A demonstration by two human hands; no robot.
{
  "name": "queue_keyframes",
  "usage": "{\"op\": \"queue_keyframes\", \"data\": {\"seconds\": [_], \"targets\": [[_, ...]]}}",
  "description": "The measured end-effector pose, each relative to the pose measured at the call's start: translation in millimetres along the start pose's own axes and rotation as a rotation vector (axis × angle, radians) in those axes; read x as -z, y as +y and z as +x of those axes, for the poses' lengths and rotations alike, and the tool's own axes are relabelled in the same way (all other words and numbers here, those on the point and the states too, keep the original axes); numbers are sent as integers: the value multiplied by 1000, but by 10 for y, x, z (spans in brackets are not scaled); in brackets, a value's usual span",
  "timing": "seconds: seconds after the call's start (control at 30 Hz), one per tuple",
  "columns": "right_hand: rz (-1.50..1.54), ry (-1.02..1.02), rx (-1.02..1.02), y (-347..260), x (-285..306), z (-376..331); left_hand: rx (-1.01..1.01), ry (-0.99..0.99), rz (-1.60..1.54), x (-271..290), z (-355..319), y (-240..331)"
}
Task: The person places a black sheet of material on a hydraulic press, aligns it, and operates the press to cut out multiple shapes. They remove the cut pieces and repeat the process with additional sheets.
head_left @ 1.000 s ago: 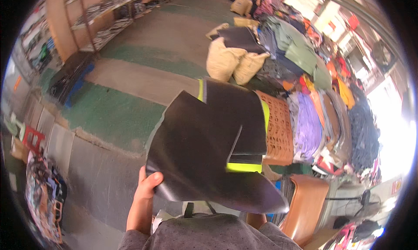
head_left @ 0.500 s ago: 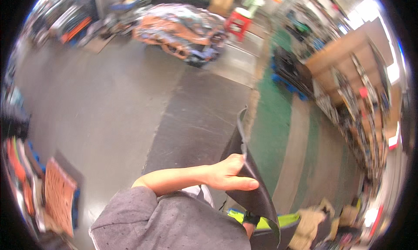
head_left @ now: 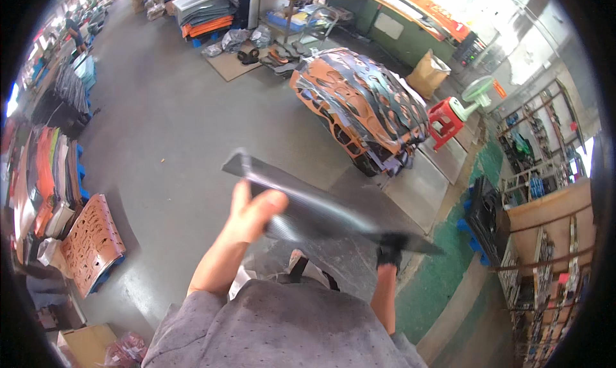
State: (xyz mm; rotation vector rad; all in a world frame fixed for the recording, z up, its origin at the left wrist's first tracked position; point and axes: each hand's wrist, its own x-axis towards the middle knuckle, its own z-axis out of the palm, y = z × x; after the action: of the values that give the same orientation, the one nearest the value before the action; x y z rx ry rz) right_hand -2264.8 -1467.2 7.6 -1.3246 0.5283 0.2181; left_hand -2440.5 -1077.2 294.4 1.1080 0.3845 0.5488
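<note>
A black, flexible sheet (head_left: 321, 204), shiny and curled along one edge, is held up before me at waist height. My left hand (head_left: 250, 213) is closed on its left end, the thumb over the top surface and the other fingers partly hidden behind it. At the right end, my right hand (head_left: 389, 256) in a black glove grips the sheet's lower edge. Motion blurs that hand and most of its fingers are out of sight. Ahead to the right stands a big heap of orange and black sheets with cut-out holes (head_left: 366, 102).
A red stool (head_left: 446, 121) with a green fan stands beyond the heap. Stacked coloured sheets (head_left: 48, 175) and an orange perforated sheet (head_left: 95, 243) are on the left. Racks (head_left: 545, 265) line the right side, near a black stack on a blue pallet (head_left: 484, 217). A cardboard box (head_left: 90, 345) lies lower left.
My view has swung left, bringing the heap closer. The sheet has gone from hanging upright on my right to lying slantwise across my front. My right hand now shows at its right end.
</note>
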Motion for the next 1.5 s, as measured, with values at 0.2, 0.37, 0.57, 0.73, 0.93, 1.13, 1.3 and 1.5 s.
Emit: {"op": "queue_keyframes", "data": {"seconds": [0.2,0.37,0.57,0.73,0.93,1.13,1.3,1.5], "targets": [[-216,-474,-117,-189,-2727,1767,-541,343,-286,1133,1696,34],[-395,-614,-69,293,-4079,2518,-518,620,-249,1963,3365,28],[-2143,-774,-131,805,-3918,2453,-398,635,-25,2274,5289,480],[-2157,-803,-340,738,-3840,2541,-648,958,373,2513,6848,485],[-2131,-627,33,675,-5821,4467,-1259,705,963,2927,8761,1005],[-1131,-463,102,-445,-9232,6160,-1342,491,678,2757,10439,1233],[-1009,-478,359,-1039,-10629,6708,-1152,258,312,2494,12005,1043],[-803,-294,-224,-677,-10644,6835,-906,503,303,1680,13566,931]]}}
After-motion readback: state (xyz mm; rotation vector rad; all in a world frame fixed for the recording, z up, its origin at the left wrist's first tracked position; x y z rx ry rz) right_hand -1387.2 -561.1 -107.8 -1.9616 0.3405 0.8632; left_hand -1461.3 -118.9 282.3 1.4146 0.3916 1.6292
